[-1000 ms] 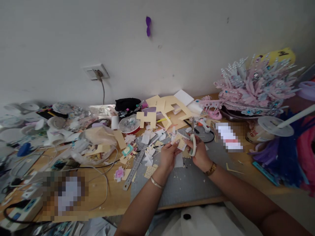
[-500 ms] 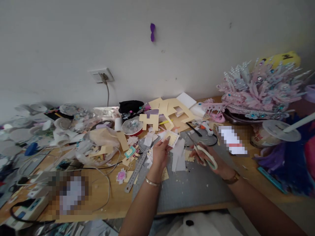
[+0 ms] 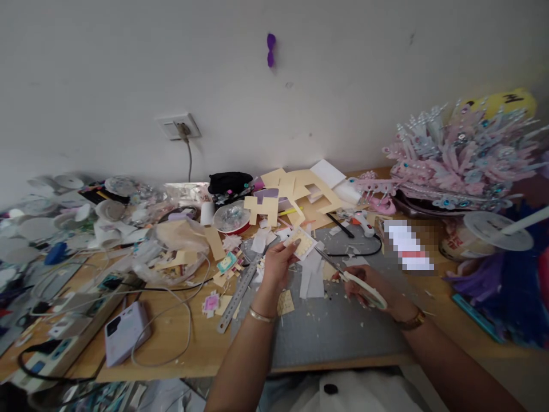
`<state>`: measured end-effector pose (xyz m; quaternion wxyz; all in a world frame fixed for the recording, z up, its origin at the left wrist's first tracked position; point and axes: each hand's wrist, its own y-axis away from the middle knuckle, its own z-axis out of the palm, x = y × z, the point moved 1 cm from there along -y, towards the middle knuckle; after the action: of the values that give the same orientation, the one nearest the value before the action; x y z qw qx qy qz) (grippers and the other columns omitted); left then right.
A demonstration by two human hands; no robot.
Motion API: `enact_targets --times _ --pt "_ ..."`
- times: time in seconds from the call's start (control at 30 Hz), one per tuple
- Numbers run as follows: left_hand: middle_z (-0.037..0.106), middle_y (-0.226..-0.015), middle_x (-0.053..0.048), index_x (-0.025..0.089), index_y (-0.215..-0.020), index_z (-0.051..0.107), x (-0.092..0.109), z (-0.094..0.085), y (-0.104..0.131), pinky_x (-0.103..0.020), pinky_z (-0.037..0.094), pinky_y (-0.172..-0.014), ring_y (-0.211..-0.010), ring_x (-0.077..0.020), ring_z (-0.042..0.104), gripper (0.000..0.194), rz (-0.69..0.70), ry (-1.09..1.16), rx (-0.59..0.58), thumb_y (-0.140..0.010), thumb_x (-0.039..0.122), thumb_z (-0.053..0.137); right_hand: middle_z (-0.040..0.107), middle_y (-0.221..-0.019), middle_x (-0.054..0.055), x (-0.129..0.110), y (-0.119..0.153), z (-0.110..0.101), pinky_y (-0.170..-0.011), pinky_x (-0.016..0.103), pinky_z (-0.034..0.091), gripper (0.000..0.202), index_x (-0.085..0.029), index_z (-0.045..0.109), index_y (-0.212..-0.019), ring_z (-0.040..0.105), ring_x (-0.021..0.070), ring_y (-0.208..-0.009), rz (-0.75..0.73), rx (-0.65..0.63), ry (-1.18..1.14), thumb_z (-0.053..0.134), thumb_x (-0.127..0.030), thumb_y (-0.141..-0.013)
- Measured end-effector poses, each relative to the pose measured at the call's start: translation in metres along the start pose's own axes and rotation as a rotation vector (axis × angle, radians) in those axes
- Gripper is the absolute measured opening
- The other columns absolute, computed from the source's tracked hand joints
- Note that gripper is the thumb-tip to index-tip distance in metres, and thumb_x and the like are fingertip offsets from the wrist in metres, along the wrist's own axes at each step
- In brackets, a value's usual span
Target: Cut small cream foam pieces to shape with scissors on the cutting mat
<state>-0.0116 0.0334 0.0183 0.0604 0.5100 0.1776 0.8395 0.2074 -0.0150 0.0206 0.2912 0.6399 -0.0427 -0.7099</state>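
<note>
My left hand (image 3: 277, 266) holds up a small cream paper piece (image 3: 302, 242) with a scalloped edge, pinched between thumb and fingers above the grey cutting mat (image 3: 334, 326). My right hand (image 3: 371, 286) grips white-handled scissors (image 3: 355, 279), blades pointing up-left toward the paper piece, a little apart from it. Both wrists wear a gold bangle. White and cream paper scraps (image 3: 312, 276) lie on the mat between the hands. A steel ruler (image 3: 238, 292) lies along the mat's left edge.
The wooden desk (image 3: 201, 343) is crowded: cream card offcuts (image 3: 300, 191) at the back, a glue gun (image 3: 362, 223), a pink and silver headdress (image 3: 463, 160) at right, a lilac phone (image 3: 124, 332) with cables, a power strip (image 3: 47, 357) at left.
The hands have parted: my left hand lifted the paper piece up and left, my right hand lowered the scissors to the right. The view shifted slightly.
</note>
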Motion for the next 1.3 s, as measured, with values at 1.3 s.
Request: enact_targets --times 1.3 --pt "0.065 -0.061 -0.001 0.015 -0.067 0.075 -0.001 0.008 0.004 -0.023 0.047 -0.053 -0.055 -0.0104 0.053 0.045 0.164 -0.18 0.07 -0.045 0.052 0.087 0.06 -0.056 -0.002 0.021 -0.01 0.001 -0.032 0.017 0.034 0.04 -0.012 0.074 -0.093 0.045 0.0056 -0.035 0.168 -0.074 0.041 0.065 -0.042 -0.067"
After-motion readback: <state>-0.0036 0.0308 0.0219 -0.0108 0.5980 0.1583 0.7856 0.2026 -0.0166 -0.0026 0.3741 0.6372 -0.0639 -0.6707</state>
